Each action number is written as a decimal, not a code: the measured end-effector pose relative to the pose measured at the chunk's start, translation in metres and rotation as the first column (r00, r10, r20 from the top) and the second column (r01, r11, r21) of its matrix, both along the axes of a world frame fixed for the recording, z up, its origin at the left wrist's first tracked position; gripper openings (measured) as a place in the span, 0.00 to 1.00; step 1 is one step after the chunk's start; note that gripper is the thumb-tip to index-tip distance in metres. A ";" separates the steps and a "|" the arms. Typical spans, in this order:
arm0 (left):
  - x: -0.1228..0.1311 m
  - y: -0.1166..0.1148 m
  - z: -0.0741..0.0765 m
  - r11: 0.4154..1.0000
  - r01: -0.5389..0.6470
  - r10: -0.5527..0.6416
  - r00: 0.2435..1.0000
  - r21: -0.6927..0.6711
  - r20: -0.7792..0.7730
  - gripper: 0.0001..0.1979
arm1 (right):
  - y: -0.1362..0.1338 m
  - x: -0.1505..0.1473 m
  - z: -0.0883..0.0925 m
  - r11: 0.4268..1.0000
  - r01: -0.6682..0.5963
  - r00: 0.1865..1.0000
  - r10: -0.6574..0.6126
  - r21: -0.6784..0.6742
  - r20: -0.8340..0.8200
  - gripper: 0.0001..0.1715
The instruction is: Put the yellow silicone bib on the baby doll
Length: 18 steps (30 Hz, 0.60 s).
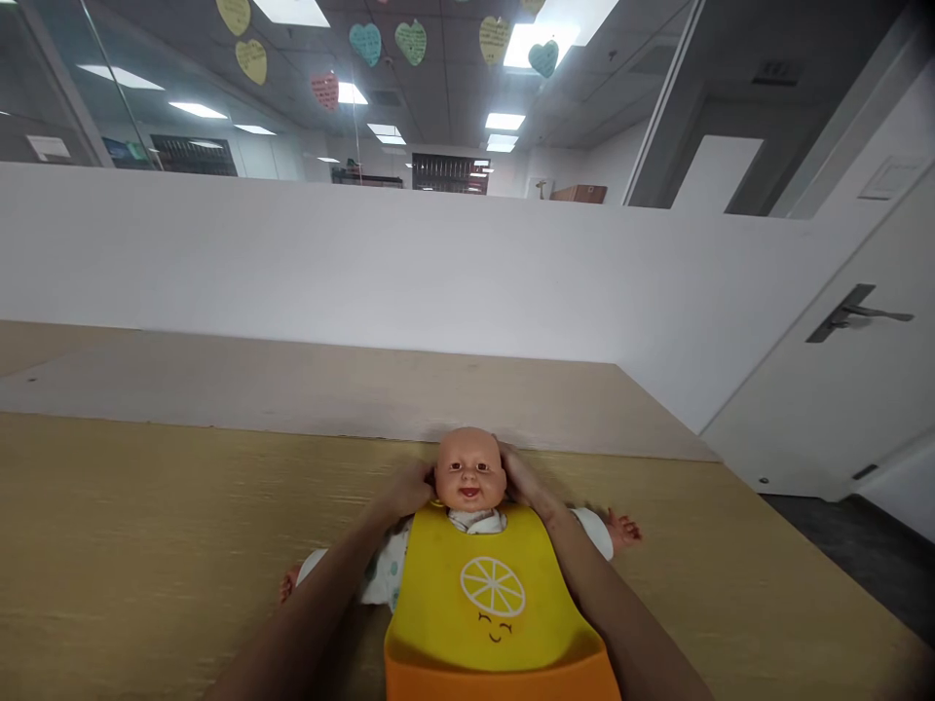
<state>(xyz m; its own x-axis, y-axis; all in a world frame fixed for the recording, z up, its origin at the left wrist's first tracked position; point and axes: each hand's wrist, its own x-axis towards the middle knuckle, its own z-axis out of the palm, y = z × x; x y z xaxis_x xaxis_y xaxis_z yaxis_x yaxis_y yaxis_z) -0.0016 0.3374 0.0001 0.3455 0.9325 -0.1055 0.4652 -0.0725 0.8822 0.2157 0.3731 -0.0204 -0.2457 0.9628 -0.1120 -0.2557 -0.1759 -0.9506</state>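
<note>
A baby doll (pixel 468 462) lies face up on the wooden table, its arms spread out to both sides. Over its chest lies a yellow bib (pixel 438 584) with a white lemon slice and a smiling face; an orange pocket (pixel 497 684) forms its lower edge. My left hand (pixel 411 490) is at the left side of the doll's neck, by the bib's upper corner, with curled fingers partly behind the head. On the other side, my right hand (pixel 522 479) reaches behind the head and neck. Most of its fingers are hidden, as are the bib's neck ends.
The table (pixel 182 506) meets a raised pale ledge (pixel 328 389) beyond the doll's head. A white wall (pixel 365 263) rises behind it, topped by glass with heart-shaped notes. At the right are a white door with a metal handle (pixel 851 313) and dark floor.
</note>
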 end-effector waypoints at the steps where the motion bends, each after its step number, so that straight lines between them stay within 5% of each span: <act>1: 0.000 0.000 0.000 1.000 -0.006 0.006 1.000 0.003 -0.015 0.16 | 0.001 0.000 -0.002 1.000 -0.006 1.000 0.006 -0.009 -0.017 0.20; 7: 0.001 0.000 -0.001 1.000 0.010 -0.009 1.000 0.013 -0.028 0.16 | 0.010 0.009 -0.010 0.970 0.143 0.932 -0.198 0.196 0.303 0.22; 12: 0.003 -0.005 0.002 1.000 -0.025 0.025 1.000 0.016 -0.004 0.13 | 0.013 0.013 -0.012 0.953 0.113 0.886 -0.225 0.282 0.406 0.24; 18: 0.004 -0.017 0.017 0.997 -0.080 0.080 0.997 -0.002 0.016 0.07 | 0.000 0.019 0.011 0.943 0.051 0.745 -0.256 0.329 0.616 0.28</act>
<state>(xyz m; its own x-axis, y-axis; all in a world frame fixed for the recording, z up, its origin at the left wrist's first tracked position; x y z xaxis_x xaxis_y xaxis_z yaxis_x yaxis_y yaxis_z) 0.0026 0.3208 0.0175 0.2710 0.9571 -0.1021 0.4552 -0.0340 0.8897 0.2343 0.3734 -0.0091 -0.0593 0.9946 0.0857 0.4324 0.1030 -0.8958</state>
